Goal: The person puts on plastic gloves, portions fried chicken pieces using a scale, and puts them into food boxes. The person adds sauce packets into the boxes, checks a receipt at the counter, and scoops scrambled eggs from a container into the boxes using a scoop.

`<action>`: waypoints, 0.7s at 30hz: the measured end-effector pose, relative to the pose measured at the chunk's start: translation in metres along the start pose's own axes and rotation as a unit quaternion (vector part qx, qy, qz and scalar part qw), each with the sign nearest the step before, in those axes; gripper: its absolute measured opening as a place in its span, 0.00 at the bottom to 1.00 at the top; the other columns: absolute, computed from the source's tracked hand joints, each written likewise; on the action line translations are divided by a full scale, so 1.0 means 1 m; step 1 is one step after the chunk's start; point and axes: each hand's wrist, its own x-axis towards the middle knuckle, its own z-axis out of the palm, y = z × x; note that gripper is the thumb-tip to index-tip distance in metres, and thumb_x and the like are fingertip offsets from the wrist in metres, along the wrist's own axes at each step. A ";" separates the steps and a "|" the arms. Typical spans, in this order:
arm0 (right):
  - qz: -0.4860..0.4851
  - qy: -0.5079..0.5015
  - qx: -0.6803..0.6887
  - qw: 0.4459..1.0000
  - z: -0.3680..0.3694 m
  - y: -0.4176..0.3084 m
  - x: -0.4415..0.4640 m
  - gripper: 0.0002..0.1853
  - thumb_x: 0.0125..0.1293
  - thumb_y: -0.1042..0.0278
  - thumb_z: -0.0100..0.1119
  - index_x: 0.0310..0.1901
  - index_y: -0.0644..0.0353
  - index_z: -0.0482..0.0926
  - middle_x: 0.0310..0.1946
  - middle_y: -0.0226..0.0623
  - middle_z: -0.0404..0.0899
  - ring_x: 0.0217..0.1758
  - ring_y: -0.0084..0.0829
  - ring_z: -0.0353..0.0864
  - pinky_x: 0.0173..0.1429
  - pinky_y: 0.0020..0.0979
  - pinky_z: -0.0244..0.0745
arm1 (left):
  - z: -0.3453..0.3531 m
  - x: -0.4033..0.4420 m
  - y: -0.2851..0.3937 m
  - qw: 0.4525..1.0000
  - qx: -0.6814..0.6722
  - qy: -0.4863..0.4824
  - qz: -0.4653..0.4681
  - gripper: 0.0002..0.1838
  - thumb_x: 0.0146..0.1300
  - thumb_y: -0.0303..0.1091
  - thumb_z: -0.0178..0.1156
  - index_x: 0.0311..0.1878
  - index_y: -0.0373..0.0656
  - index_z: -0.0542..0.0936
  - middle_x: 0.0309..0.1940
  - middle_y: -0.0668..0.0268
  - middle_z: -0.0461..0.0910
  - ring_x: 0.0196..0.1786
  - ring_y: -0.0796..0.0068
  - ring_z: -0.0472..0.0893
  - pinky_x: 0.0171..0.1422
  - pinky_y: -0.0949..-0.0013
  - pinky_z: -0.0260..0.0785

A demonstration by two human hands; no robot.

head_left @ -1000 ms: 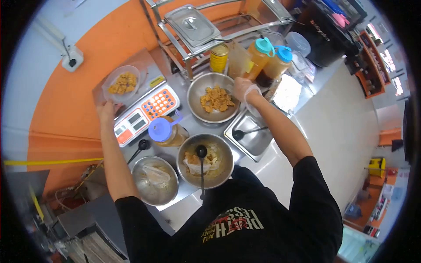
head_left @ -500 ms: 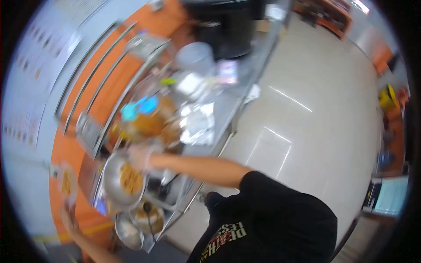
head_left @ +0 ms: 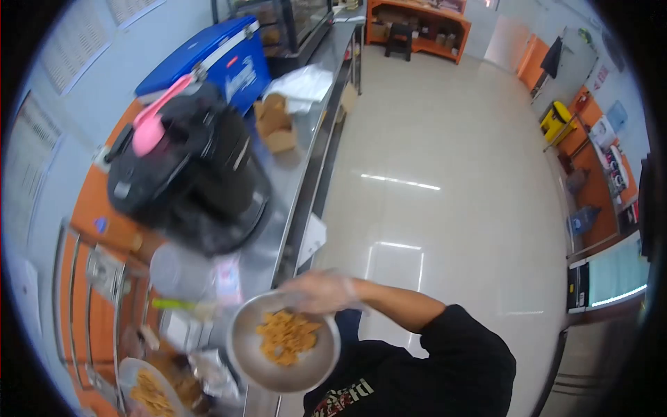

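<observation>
Carried along the worktop (head_left: 295,184) since the earlier frames, the steel bowl (head_left: 243,354) now sits nearer the black cooker (head_left: 194,181), and the clear container (head_left: 128,372) also has come away from beside the scale. Gripped at its rim, the bowl is in the right hand (head_left: 319,292), which wears a clear plastic glove and holds it closed around the edge, fingers partly inside. Only a sliver of the left hand (head_left: 141,411) shows under the clear container at the lower border, so its grip cannot be told. Fried pieces (head_left: 286,337) lie in the steel bowl, and more food (head_left: 149,393) lies in the container, making two vessels with food. Overlapping the front edge of the worktop, the bowl has one sheet of foil (head_left: 212,375) just beside it on the left. Wide open floor (head_left: 431,229) stretches beyond that edge; the wall side is crowded by one metal rack (head_left: 69,278), one cooker with one pink ladle (head_left: 149,132) on top, one blue cooler box (head_left: 240,73) and one open brown carton (head_left: 279,135). One dark stool (head_left: 399,40) and one yellow bin (head_left: 556,121) stand far off.
</observation>
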 end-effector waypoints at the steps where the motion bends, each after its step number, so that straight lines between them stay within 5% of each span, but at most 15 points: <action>1: 0.018 0.019 -0.022 0.999 -0.049 0.019 -0.021 0.23 0.59 0.65 0.59 0.57 0.63 0.75 0.39 0.56 0.82 0.45 0.52 0.84 0.53 0.46 0.80 | 0.059 0.003 0.009 0.999 0.031 -0.013 -0.004 0.32 0.67 0.33 0.64 0.72 0.36 0.67 0.64 0.48 0.74 0.63 0.55 0.76 0.63 0.56 0.73; 3: 0.201 0.049 -0.041 0.978 -0.152 0.027 -0.064 0.24 0.58 0.67 0.60 0.57 0.64 0.74 0.37 0.56 0.82 0.44 0.52 0.84 0.53 0.46 0.79 | 0.165 0.019 0.031 0.988 0.121 -0.049 -0.082 0.33 0.66 0.37 0.63 0.72 0.36 0.66 0.65 0.50 0.74 0.66 0.56 0.75 0.62 0.54 0.75; 4: 0.288 0.089 -0.017 0.953 -0.200 0.022 -0.081 0.24 0.58 0.68 0.60 0.57 0.64 0.74 0.35 0.54 0.82 0.42 0.51 0.84 0.51 0.46 0.80 | 0.215 0.038 0.040 0.961 0.226 -0.138 0.075 0.32 0.66 0.37 0.62 0.71 0.36 0.67 0.64 0.52 0.75 0.64 0.59 0.76 0.60 0.55 0.76; 6: 0.375 0.180 -0.036 0.909 -0.271 0.049 -0.127 0.24 0.59 0.70 0.60 0.58 0.65 0.74 0.33 0.51 0.82 0.35 0.44 0.85 0.42 0.42 0.82 | 0.303 0.057 0.064 0.785 0.424 -0.285 0.351 0.29 0.66 0.36 0.60 0.68 0.35 0.70 0.62 0.56 0.78 0.60 0.63 0.78 0.57 0.57 0.78; 7: 0.363 0.229 -0.091 0.899 -0.299 0.084 -0.150 0.24 0.59 0.71 0.59 0.58 0.65 0.74 0.31 0.49 0.82 0.31 0.40 0.85 0.35 0.40 0.82 | 0.353 0.068 0.054 0.908 0.237 -0.253 0.235 0.31 0.65 0.38 0.62 0.68 0.34 0.68 0.60 0.55 0.77 0.57 0.64 0.79 0.55 0.60 0.77; 8: 0.374 0.290 -0.072 0.878 -0.327 0.105 -0.169 0.24 0.60 0.72 0.58 0.59 0.66 0.73 0.31 0.47 0.82 0.27 0.36 0.83 0.30 0.37 0.80 | 0.402 0.076 0.046 0.975 0.034 -0.191 0.108 0.33 0.64 0.39 0.63 0.69 0.34 0.67 0.58 0.54 0.77 0.53 0.65 0.81 0.53 0.63 0.77; 10: 0.394 0.373 -0.043 0.839 -0.377 0.148 -0.191 0.23 0.62 0.75 0.57 0.60 0.68 0.73 0.30 0.44 0.81 0.21 0.29 0.80 0.22 0.33 0.76 | 0.508 0.079 0.095 0.955 -0.053 -0.285 -0.057 0.37 0.60 0.37 0.64 0.70 0.33 0.64 0.56 0.51 0.78 0.38 0.68 0.84 0.38 0.68 0.78; 12: 0.397 0.418 0.000 0.817 -0.436 0.195 -0.200 0.22 0.63 0.76 0.56 0.60 0.69 0.73 0.31 0.41 0.81 0.18 0.26 0.77 0.19 0.30 0.73 | 0.595 0.098 0.083 0.924 -0.188 -0.325 -0.075 0.36 0.58 0.32 0.63 0.69 0.33 0.64 0.56 0.50 0.79 0.27 0.70 0.82 0.29 0.70 0.76; 14: 0.393 0.425 0.060 0.813 -0.496 0.249 -0.200 0.21 0.63 0.76 0.56 0.59 0.69 0.73 0.30 0.39 0.80 0.18 0.24 0.75 0.17 0.28 0.72 | 0.665 0.118 0.059 0.885 -0.305 -0.340 -0.089 0.36 0.60 0.28 0.60 0.72 0.34 0.60 0.57 0.47 0.78 0.34 0.64 0.86 0.31 0.71 0.78; 21: 0.366 0.328 0.087 0.866 -0.687 0.360 -0.085 0.17 0.65 0.75 0.52 0.56 0.67 0.74 0.28 0.36 0.79 0.17 0.22 0.73 0.15 0.24 0.69 | 0.810 0.153 0.054 0.930 -0.360 0.017 -0.071 0.27 0.67 0.21 0.50 0.70 0.38 0.63 0.59 0.46 0.77 0.49 0.58 0.86 0.42 0.73 0.83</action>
